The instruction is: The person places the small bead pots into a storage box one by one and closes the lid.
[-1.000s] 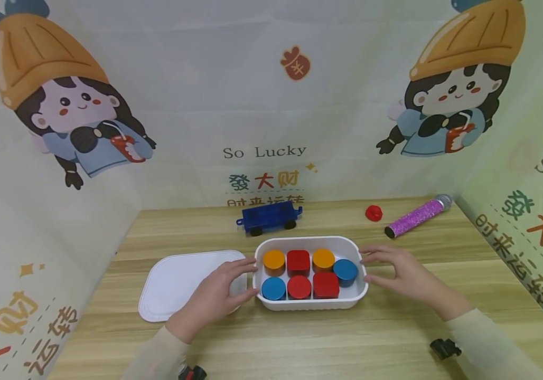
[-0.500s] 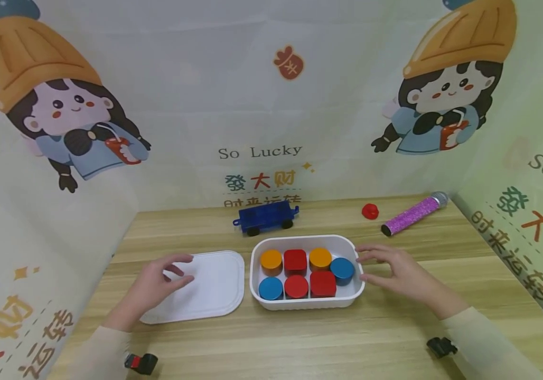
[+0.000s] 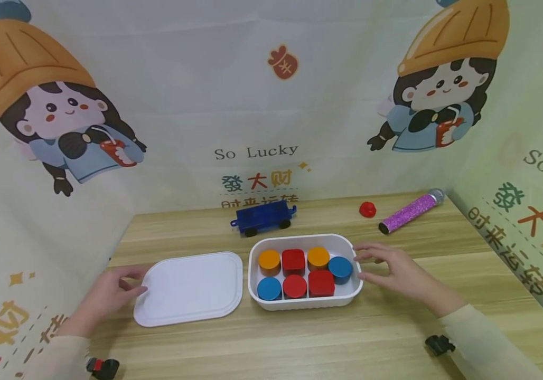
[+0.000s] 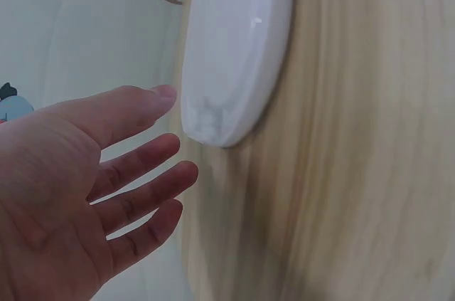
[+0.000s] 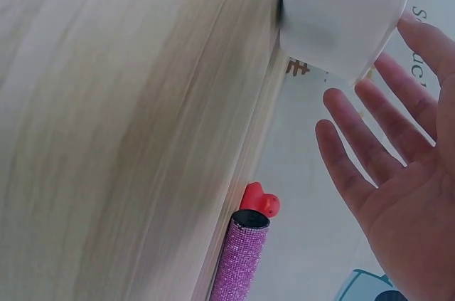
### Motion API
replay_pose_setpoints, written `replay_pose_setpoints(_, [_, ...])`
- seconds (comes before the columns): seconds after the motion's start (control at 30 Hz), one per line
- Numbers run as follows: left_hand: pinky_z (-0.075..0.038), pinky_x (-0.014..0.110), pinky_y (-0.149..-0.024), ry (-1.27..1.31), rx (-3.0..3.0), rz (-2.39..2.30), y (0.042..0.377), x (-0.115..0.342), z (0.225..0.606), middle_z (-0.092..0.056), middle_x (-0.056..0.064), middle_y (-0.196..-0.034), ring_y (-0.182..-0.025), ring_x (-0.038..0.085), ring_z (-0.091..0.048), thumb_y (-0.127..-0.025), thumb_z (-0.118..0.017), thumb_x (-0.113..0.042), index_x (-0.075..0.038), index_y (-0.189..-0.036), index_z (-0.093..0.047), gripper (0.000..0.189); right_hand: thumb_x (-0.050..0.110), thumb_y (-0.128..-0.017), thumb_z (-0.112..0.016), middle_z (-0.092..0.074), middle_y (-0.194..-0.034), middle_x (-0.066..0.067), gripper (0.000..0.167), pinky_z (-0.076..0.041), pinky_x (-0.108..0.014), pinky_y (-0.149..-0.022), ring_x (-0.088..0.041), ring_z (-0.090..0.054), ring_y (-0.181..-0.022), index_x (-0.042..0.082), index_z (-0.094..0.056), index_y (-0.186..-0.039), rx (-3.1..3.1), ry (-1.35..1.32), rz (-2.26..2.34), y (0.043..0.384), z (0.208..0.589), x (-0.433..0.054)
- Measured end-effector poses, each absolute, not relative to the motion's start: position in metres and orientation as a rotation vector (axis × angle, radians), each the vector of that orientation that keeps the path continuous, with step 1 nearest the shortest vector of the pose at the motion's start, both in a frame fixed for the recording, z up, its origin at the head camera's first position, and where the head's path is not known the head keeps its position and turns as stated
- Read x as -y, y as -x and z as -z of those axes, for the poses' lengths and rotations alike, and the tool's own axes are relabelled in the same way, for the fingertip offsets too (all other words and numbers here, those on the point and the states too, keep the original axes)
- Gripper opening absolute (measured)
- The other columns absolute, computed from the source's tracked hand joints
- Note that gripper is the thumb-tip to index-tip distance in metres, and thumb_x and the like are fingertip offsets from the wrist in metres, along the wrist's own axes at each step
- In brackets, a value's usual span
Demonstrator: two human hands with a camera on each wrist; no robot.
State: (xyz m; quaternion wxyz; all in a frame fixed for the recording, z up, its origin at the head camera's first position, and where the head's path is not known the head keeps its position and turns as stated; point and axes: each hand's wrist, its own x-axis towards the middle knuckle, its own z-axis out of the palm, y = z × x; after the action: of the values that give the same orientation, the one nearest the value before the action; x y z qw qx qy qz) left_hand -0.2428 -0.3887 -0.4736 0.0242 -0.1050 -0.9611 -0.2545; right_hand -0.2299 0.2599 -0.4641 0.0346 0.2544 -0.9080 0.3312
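Observation:
A white oval-ended box (image 3: 306, 304) stands on the table, with several round and square-topped pieces in it: orange, red and blue, such as the red square one (image 3: 321, 283). My right hand (image 3: 402, 269) is at the box's right end, thumb and fingertips right at its wall, fingers fairly straight in the right wrist view. Left of the box lies a flat white lid (image 3: 190, 288). Beside the lid's left end is my left hand (image 3: 112, 293), fingers extended and spread. In the left wrist view, a small gap shows between the fingertips and the lid's end (image 4: 213, 119).
Behind the box stands a blue toy wagon (image 3: 263, 217). At the back right lie a small red object (image 3: 367, 209) and a purple glittery microphone (image 3: 410, 212). Printed cloth walls (image 3: 181, 105) enclose the wooden table (image 3: 271, 343) at the back and sides.
My left hand has left the box's left end and moved left across the lid to its far end. The right hand stays at the box. The head view has shifted slightly.

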Motion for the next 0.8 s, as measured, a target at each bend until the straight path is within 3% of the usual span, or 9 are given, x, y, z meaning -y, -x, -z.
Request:
replay_pose_setpoints(0.2, [-0.061,0.030,-0.071,0.351,2.987,0.774,0.243,0.395,0.481,-0.076,0.020,-0.105,-0.087,0.028,-0.073,-0.086,-0.082,-0.010,0.005,-0.116,-0.071,0.036,0.030,-0.093,-0.079,-0.062,-0.146,-0.007,0.035,-0.058,-0.051,-0.100,-0.035,-0.059,-0.132,0.016,-0.073,-0.124,2.795,-0.782,-1.017,0.230,0.465,-0.260])
replay_pose_setpoints(0.57, [-0.056,0.023,-0.066,0.342,3.014,0.687,0.246,0.396,0.488,-0.072,0.003,-0.088,-0.079,0.018,-0.070,-0.086,-0.080,-0.006,0.002,-0.111,-0.074,0.027,0.028,-0.093,-0.079,-0.062,-0.146,-0.006,0.035,-0.061,-0.047,-0.096,-0.031,-0.063,-0.127,0.016,-0.072,-0.125,2.783,-0.788,-1.009,0.230,0.469,-0.259])
replay_pose_setpoints(0.8, [-0.054,0.022,-0.062,0.329,2.987,0.714,0.248,0.394,0.488,-0.069,0.002,-0.085,-0.076,0.015,-0.067,-0.085,-0.077,-0.001,0.004,-0.110,-0.074,0.026,0.028,-0.092,-0.079,-0.061,-0.147,-0.006,0.036,-0.061,-0.044,-0.095,-0.027,-0.066,-0.123,0.017,-0.072,-0.126,2.774,-0.789,-0.998,0.230,0.470,-0.261])
